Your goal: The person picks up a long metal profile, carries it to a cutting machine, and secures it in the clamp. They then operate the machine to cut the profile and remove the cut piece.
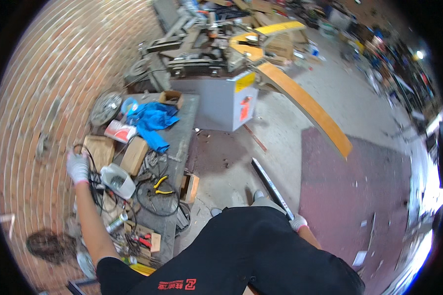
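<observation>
My left hand (78,167), in a whitish knit glove, is stretched to the far left of the workbench by the brick wall. Its fingers look closed on a black cable (92,156), which loops out from the fingertips; the grip is partly hidden. Close by are a wooden block (99,152) and a cut-open white plastic jug (117,181) holding small dark pieces. At my right side, my gloved right hand (298,223) is closed round the near end of a long, narrow metal bar (271,189), which slants forward and left above the floor.
The cluttered workbench (184,142) holds yellow-handled pliers (161,185), a blue cloth (152,120), a second wooden block (134,156) and red-handled pliers (145,241). Ahead stands a grey machine cabinet (216,101) with a long orange arm (305,108) reaching right. A dark red mat (354,191) covers the floor at right.
</observation>
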`<state>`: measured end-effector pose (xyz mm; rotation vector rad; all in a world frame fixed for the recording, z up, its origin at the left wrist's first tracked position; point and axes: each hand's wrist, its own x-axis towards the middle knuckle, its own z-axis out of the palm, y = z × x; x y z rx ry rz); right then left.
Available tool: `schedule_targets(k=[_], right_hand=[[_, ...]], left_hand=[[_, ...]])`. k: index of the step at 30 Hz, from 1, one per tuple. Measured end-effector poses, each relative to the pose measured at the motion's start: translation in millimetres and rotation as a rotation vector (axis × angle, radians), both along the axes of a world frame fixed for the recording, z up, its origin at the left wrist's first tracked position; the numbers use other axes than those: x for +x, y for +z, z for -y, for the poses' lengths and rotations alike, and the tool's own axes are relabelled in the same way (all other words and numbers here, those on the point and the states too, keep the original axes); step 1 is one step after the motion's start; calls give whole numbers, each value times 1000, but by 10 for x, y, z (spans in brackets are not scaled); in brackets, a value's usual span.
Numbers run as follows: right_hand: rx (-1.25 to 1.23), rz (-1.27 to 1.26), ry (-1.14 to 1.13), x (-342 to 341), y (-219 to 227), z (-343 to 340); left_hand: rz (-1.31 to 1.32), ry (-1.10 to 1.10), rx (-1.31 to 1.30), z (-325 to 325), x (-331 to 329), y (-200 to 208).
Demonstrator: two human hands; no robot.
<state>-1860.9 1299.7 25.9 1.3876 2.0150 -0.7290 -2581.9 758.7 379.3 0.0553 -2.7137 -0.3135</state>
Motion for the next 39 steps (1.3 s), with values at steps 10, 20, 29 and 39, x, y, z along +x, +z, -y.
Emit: schedule_targets(k=[10,20,29,39], right_hand=[[151,50,-452,1238,308,136],[400,53,-590,2837,829,-1016],[554,-343,-562,2509,2018,-2456],[571,-719,-54,595,2350,-3218]], left_hand=[[289,-904,247,-2997,1921,-2067],[987,-680,-241,-3157,3310,-3156],[1131,-566,-308,-3730,4104,-3309],[1003,-556,-187,-3993,3869,-3243]])
